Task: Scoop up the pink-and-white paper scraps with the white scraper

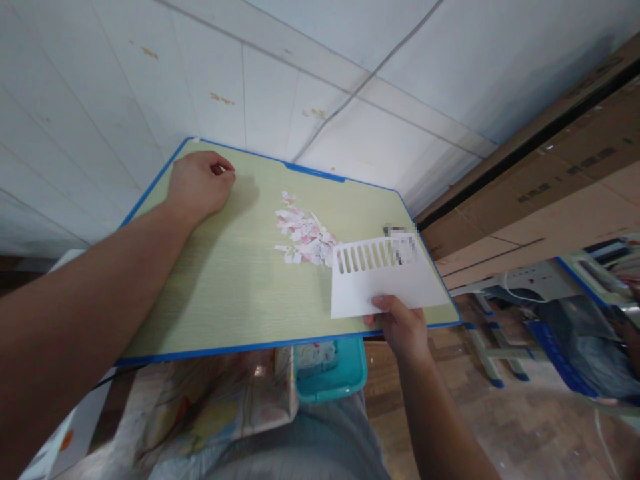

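My right hand (400, 327) grips the near edge of a white slotted sheet (373, 290), with the thumb on top. A row of rounded slots runs along the sheet's far side, and the green tabletop shows through them. Just left of the sheet lies a loose heap of small white and pinkish paper scraps (305, 233); the sheet's left corner reaches its edge. Over at the left of the desk, my left hand (203, 183) is closed, thumb and forefinger tips together, with nothing visible in it. It is apart from the scraps.
The light green desk (225, 293) has a blue rim and stands against a white wall. A small pixelated item (403, 243) lies near its right edge. Cardboard boxes (540, 180) rise on the right. Below the front edge is a teal bin (333, 380) beside a patterned cloth (240, 393).
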{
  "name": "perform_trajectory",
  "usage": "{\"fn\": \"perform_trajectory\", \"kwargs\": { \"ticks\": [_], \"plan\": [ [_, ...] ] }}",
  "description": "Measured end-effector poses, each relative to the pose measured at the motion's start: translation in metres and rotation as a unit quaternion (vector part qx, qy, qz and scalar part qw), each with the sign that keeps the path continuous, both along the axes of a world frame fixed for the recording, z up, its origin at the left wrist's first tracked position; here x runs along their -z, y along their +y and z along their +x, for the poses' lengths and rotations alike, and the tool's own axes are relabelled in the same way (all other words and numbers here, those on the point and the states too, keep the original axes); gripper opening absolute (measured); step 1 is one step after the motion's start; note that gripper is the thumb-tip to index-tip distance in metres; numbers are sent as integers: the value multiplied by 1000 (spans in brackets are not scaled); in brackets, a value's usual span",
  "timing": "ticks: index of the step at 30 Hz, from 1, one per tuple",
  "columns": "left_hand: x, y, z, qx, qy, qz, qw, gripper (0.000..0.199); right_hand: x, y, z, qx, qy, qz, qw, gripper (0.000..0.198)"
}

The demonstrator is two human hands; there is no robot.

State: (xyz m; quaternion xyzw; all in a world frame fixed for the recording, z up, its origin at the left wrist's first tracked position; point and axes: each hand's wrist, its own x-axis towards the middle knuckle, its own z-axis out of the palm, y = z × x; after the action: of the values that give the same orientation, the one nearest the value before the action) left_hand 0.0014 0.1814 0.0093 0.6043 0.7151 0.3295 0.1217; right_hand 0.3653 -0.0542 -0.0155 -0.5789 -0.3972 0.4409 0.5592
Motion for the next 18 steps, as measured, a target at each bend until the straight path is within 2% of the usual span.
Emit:
{"fn": "perform_trajectory", "kwargs": {
  "ticks": [4, 7, 11, 14, 18],
  "plan": [
    [5, 6, -2, 0, 4, 8, 1000, 43, 8, 7, -4, 99, -26, 79, 992, 26],
    [7, 9, -4, 4, 1, 11, 1000, 41, 9, 11, -5, 129, -99, 79, 984, 30],
    [11, 12, -7, 2, 4, 18, 1000, 38, 5, 19, -9, 98, -201, 48, 974, 39],
    [13, 14, -9, 5, 7, 21, 1000, 38, 2, 26, -22, 64, -199, 41, 977, 38],
    [13, 13, -8, -1, 0, 15, 1000, 39, 1, 38, -50, -22, -175, 25, 984, 40]
  ]
}}
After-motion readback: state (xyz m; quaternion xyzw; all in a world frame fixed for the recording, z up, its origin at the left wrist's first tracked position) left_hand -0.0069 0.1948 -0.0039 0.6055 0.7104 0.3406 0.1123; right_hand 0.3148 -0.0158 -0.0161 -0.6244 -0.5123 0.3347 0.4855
